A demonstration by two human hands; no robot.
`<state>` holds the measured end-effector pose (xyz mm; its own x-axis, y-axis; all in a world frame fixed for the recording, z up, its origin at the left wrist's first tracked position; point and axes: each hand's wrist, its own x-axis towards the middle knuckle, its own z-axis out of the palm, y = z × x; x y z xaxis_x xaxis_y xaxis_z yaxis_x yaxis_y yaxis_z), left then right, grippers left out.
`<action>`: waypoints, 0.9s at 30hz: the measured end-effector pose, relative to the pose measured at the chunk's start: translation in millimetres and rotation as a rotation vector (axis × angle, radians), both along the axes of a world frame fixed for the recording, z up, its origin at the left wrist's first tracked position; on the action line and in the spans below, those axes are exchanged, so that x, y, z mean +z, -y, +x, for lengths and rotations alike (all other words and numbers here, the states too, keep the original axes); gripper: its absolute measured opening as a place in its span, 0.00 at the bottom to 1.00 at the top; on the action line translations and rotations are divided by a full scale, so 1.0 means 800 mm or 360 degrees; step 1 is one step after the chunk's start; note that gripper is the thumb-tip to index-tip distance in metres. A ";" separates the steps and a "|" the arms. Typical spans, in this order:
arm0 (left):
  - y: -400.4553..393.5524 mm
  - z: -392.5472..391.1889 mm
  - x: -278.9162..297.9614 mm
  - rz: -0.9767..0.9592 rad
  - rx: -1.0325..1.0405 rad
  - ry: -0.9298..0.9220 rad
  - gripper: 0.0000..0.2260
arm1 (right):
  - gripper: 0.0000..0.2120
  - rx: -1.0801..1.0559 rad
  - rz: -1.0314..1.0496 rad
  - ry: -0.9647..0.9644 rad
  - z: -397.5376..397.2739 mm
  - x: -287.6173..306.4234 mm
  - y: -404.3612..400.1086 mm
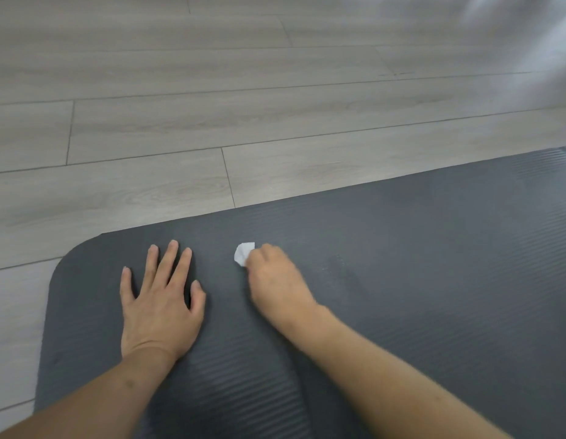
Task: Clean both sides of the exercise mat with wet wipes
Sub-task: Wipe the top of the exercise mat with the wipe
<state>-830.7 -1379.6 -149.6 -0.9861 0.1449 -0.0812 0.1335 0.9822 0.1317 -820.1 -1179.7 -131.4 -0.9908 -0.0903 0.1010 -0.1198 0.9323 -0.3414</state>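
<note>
A dark grey ribbed exercise mat point(417, 264) lies flat on the floor and fills the lower right of the view; its rounded corner is at the left. My left hand point(161, 299) rests palm down on the mat near that corner, fingers spread and straight. My right hand point(275, 280) is on the mat beside it, fingers curled round a small crumpled white wet wipe point(243, 253) that sticks out past the knuckles and touches the mat. A faint damp streak shows on the mat right of that hand.
Light grey wood-look floor planks point(212, 106) surround the mat to the left and beyond its far edge. A bright blurred patch of light lies at the top right corner.
</note>
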 end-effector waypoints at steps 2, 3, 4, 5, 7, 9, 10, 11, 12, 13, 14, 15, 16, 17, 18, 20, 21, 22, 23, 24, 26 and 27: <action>0.000 -0.001 0.000 -0.0013 -0.0001 0.0006 0.31 | 0.10 -0.0302 0.0144 0.0099 -0.005 0.006 -0.085; 0.000 -0.002 0.000 -0.0013 0.0002 0.0006 0.31 | 0.09 -0.0588 0.0182 0.0100 -0.004 0.010 -0.138; -0.001 -0.002 0.000 -0.0009 0.0005 0.0006 0.31 | 0.08 -0.0887 0.0216 0.0122 0.001 0.017 -0.190; -0.002 -0.002 0.001 -0.0004 0.0010 0.0010 0.31 | 0.07 -0.1148 0.0208 0.0111 0.009 0.023 -0.227; -0.002 0.000 0.001 -0.0004 0.0015 0.0017 0.32 | 0.09 -0.1387 0.0140 0.0065 0.014 0.029 -0.230; -0.001 -0.001 0.001 0.0005 0.0018 0.0014 0.32 | 0.12 -0.1274 0.0046 0.0053 0.007 0.028 -0.156; -0.001 -0.002 0.001 0.0008 0.0016 0.0012 0.32 | 0.13 -0.1082 -0.0032 0.0028 0.009 0.022 -0.101; -0.001 -0.001 0.001 0.0004 0.0010 0.0012 0.32 | 0.13 -0.0803 -0.0063 0.0027 0.019 0.014 -0.042; -0.001 -0.001 0.000 -0.0002 0.0004 0.0013 0.32 | 0.12 -0.0525 -0.0047 0.0022 0.032 0.011 0.010; -0.001 -0.001 0.000 -0.0005 0.0003 0.0018 0.32 | 0.11 -0.0276 -0.0037 -0.0010 0.043 0.012 0.038; 0.001 0.000 0.001 -0.0006 0.0004 0.0020 0.32 | 0.10 -0.0137 -0.0057 0.0015 0.045 0.010 0.035; 0.001 -0.001 0.002 -0.0002 -0.0001 0.0019 0.32 | 0.08 -0.0105 -0.0044 0.0051 0.042 0.008 0.009; 0.000 -0.001 0.001 -0.0001 -0.0005 0.0018 0.32 | 0.07 -0.0187 0.0025 0.0052 0.036 0.008 -0.033; -0.001 -0.003 0.002 -0.0003 -0.0005 0.0021 0.32 | 0.06 -0.0368 0.0097 0.0087 0.030 0.013 -0.080; -0.001 -0.004 0.002 -0.0006 -0.0004 0.0027 0.32 | 0.04 -0.0596 0.0136 0.0124 0.028 0.018 -0.121; -0.002 -0.002 0.001 -0.0016 0.0009 0.0027 0.32 | 0.02 -0.0753 0.0069 0.0150 0.027 0.029 -0.141; -0.003 0.000 0.000 -0.0014 0.0006 0.0021 0.32 | 0.03 -0.0635 0.0045 0.0159 0.030 0.033 -0.121; -0.002 0.001 0.001 -0.0010 0.0007 0.0013 0.32 | 0.04 -0.0538 0.0021 0.0215 0.032 0.034 -0.098; -0.001 0.001 0.001 -0.0007 0.0009 0.0007 0.32 | 0.05 -0.0488 -0.0040 0.0218 0.034 0.033 -0.081; -0.002 0.000 0.002 -0.0002 0.0009 0.0006 0.32 | 0.05 -0.0478 -0.0075 0.0186 0.035 0.027 -0.074; -0.003 -0.002 0.001 -0.0005 0.0002 0.0017 0.32 | 0.06 -0.0588 -0.0079 0.0103 0.030 0.015 -0.086; -0.004 -0.003 0.001 -0.0014 -0.0005 0.0021 0.31 | 0.07 -0.0630 -0.0063 0.0067 0.027 0.012 -0.095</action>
<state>-832.8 -1376.8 -148.5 -0.9845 0.1475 -0.0952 0.1351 0.9829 0.1251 -798.4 -1103.7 -121.6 -0.9515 0.3026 0.0550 0.2612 0.8896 -0.3748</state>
